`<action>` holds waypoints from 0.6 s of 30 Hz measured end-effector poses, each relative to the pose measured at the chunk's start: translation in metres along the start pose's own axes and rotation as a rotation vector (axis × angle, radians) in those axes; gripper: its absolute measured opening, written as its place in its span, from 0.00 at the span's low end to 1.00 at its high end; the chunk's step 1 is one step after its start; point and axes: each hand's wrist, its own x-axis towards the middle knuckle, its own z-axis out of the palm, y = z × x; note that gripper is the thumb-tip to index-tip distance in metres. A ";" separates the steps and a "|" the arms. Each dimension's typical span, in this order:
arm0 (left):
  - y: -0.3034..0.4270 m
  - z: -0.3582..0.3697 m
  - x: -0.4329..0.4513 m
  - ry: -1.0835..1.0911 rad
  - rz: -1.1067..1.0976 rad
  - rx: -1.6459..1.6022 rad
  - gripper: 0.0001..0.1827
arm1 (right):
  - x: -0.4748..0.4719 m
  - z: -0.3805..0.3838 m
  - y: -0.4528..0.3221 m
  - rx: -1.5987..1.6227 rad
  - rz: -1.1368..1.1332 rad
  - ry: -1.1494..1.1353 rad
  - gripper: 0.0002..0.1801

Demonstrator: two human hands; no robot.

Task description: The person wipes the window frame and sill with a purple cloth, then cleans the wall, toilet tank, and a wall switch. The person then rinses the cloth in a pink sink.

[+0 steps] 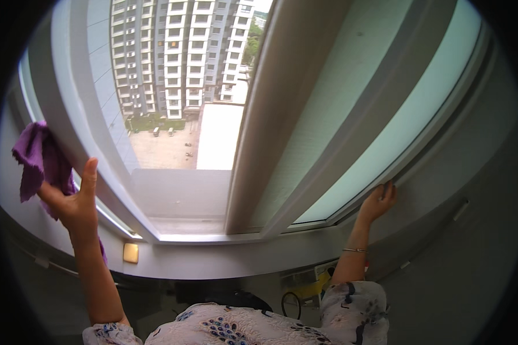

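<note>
My left hand (71,200) is raised at the left by the white window frame (77,129), thumb pointing up, with a purple cloth (39,159) in its fingers. The cloth hangs in folds over the hand, and a piece of it shows below, behind the forearm. At the right, my right hand (377,200) rests on the edge of the frame beside the frosted pane (362,168); its fingers are bent against the frame and no object shows in it. A bracelet is on the right wrist.
A small yellow block (131,253) lies on the window sill (198,258), near the frame's lower left corner. The window opening shows tall buildings (181,56) and a paved yard far below. Under the sill at the right are a yellow item (304,284) and a black loop (291,305).
</note>
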 end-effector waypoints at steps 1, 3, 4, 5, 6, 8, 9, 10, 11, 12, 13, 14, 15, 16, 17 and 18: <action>-0.002 -0.005 0.002 0.011 -0.007 0.019 0.41 | -0.004 0.006 -0.006 0.030 -0.002 -0.056 0.27; -0.010 -0.006 -0.001 0.017 0.005 0.021 0.41 | -0.005 0.008 -0.010 0.106 0.012 -0.013 0.26; -0.010 -0.003 0.001 0.012 -0.011 -0.004 0.41 | -0.007 0.012 -0.013 0.152 0.020 -0.007 0.26; -0.008 -0.001 0.002 0.010 -0.027 -0.023 0.41 | 0.001 0.011 -0.012 0.189 0.063 -0.024 0.25; -0.010 -0.001 -0.001 0.010 -0.039 -0.049 0.42 | 0.011 0.008 -0.008 0.228 0.108 -0.064 0.25; -0.011 -0.001 0.001 0.006 -0.009 -0.109 0.43 | 0.019 0.008 0.002 0.305 0.206 -0.134 0.23; -0.005 0.004 0.001 -0.006 -0.004 -0.158 0.43 | 0.019 0.008 0.017 0.334 0.258 -0.158 0.23; 0.005 0.009 0.006 -0.047 0.009 -0.203 0.44 | 0.027 0.004 0.027 0.427 0.289 -0.138 0.20; 0.002 0.010 0.006 -0.049 0.043 -0.213 0.45 | 0.031 0.005 0.047 0.440 0.407 -0.078 0.25; 0.000 0.008 0.006 -0.091 0.051 -0.203 0.45 | 0.028 0.002 0.042 0.399 0.386 -0.149 0.25; -0.002 0.002 0.007 -0.113 0.103 -0.140 0.45 | 0.029 -0.003 0.032 0.357 0.359 -0.209 0.26; -0.001 -0.003 0.009 -0.129 0.103 -0.096 0.44 | 0.029 -0.004 0.030 0.338 0.369 -0.233 0.27; 0.000 -0.005 0.009 -0.151 0.102 -0.060 0.44 | 0.026 -0.006 0.025 0.310 0.382 -0.251 0.28; 0.001 -0.006 0.008 -0.129 0.101 -0.077 0.45 | 0.023 -0.008 0.021 0.280 0.394 -0.266 0.30; -0.001 -0.008 0.006 -0.118 0.110 -0.032 0.45 | 0.018 -0.006 0.015 0.346 0.432 -0.237 0.30; -0.001 -0.007 0.004 -0.110 0.120 0.003 0.45 | 0.005 -0.006 -0.012 0.407 0.469 -0.198 0.31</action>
